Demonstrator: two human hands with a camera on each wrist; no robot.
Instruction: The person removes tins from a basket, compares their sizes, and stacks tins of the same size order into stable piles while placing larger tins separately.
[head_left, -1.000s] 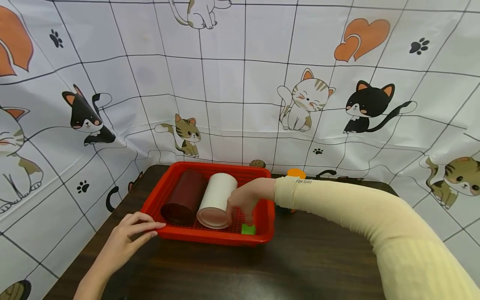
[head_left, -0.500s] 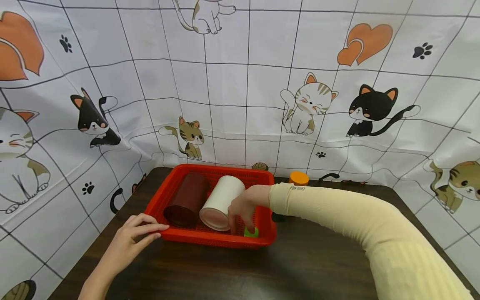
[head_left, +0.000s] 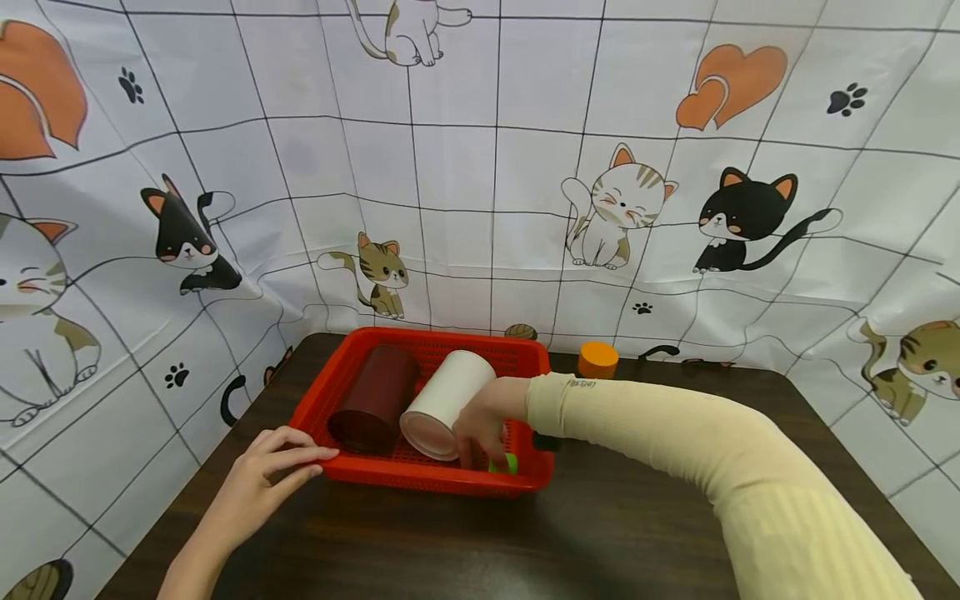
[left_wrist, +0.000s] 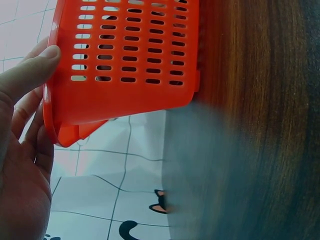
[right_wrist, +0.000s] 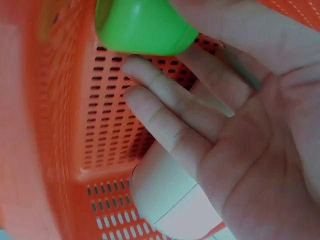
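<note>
A red perforated plastic basket [head_left: 420,477] sits on the table, holding a dark maroon canister [head_left: 378,390] and a white canister [head_left: 448,398], both lying on their sides. My left hand [head_left: 266,468] grips its front left corner; in the left wrist view the thumb [left_wrist: 36,72] lies over the rim with fingers behind. Inside the basket's right side, my right hand [head_left: 483,421] reaches down beside the white canister. Its thumb and index finger pinch a bright green rounded plastic piece [right_wrist: 145,27], partly cut off in the right wrist view. The other fingers extend loosely.
An orange lid-like round object [head_left: 597,360] stands behind the right forearm, its lower part hidden. The dark wooden table [head_left: 420,550] meets a white curtain printed with cats [head_left: 450,167] at the back and left.
The head view has shifted slightly. My right wrist and forearm have moved a little left, and the fingers cover more of the green piece. The left hand stays on the rim.
</note>
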